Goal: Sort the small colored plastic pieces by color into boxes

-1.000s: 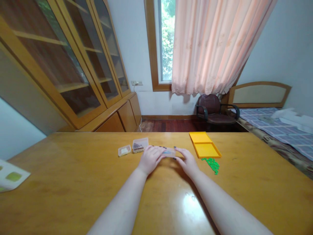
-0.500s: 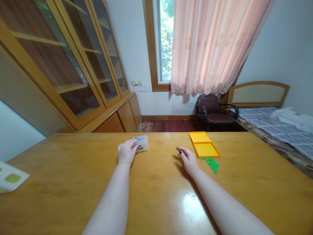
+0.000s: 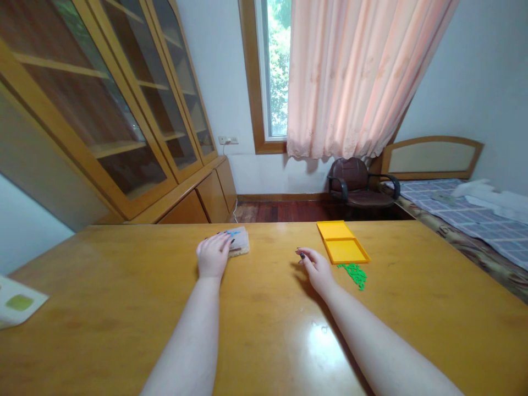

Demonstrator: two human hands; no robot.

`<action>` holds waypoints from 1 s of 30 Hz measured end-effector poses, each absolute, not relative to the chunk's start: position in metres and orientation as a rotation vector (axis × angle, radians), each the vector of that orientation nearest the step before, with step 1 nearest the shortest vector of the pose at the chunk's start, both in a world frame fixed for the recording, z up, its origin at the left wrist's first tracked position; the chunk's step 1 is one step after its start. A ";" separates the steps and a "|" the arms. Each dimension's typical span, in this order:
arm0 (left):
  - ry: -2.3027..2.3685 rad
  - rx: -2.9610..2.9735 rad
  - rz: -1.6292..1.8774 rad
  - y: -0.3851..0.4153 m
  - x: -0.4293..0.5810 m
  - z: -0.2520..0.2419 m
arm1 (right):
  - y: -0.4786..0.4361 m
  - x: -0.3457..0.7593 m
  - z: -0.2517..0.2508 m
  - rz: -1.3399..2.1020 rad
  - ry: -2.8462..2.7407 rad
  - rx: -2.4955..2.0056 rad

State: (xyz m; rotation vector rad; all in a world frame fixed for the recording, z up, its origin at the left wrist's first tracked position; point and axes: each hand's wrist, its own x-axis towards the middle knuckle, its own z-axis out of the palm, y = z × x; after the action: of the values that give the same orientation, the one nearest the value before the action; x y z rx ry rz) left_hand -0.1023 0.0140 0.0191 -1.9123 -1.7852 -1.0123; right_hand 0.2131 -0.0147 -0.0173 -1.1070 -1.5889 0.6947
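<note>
My left hand (image 3: 213, 255) is closed over the near left side of a small clear plastic box (image 3: 243, 237). Blue and pale contents show through the box; my fingers cover much of its lid. To the right, my right hand (image 3: 317, 268) hovers low over the table, its fingers loosely curled and slightly apart, with nothing visible between them. Beyond it lies a yellow hinged plastic case (image 3: 348, 251), opened flat. A small heap of green plastic pieces (image 3: 355, 275) sits by the case's near edge, too small to make out singly.
The wooden table (image 3: 264, 319) has its far edge just behind the box and the case. A white sheet with yellow-green patches (image 3: 20, 302) pokes in at the left. Past the table stand a glass-door cabinet (image 3: 136, 126), an armchair (image 3: 358, 181) and a bed (image 3: 466, 203).
On the clear box, my left fingers have shifted slightly and more of its near right edge shows. My right hand has stayed about still. The whole view has moved slightly.
</note>
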 end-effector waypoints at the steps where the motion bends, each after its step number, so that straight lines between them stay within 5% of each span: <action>1: -1.741 -1.888 -1.045 0.013 -0.101 0.019 | -0.018 0.213 -0.015 0.662 -1.591 -1.092; 8: -1.521 -1.810 -1.166 0.009 -0.091 0.014 | -0.018 0.250 0.024 0.293 -1.568 -1.233; 12: -1.448 -1.728 -1.205 0.007 -0.083 0.013 | 0.012 0.315 0.030 0.090 -1.498 -1.841; 16: -1.345 -1.755 -1.197 0.007 -0.076 0.015 | 0.031 0.369 0.013 0.250 -1.382 -2.458; 30: -1.334 -1.922 -1.228 0.002 -0.066 0.015 | 0.035 0.380 -0.011 0.298 -1.260 -2.436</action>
State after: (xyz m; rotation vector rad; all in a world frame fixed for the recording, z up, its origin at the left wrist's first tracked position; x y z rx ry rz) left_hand -0.0655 0.0023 0.0148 -1.9216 -1.3344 -1.2279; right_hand 0.3804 0.0352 -0.0108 -2.4358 -1.2601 0.2976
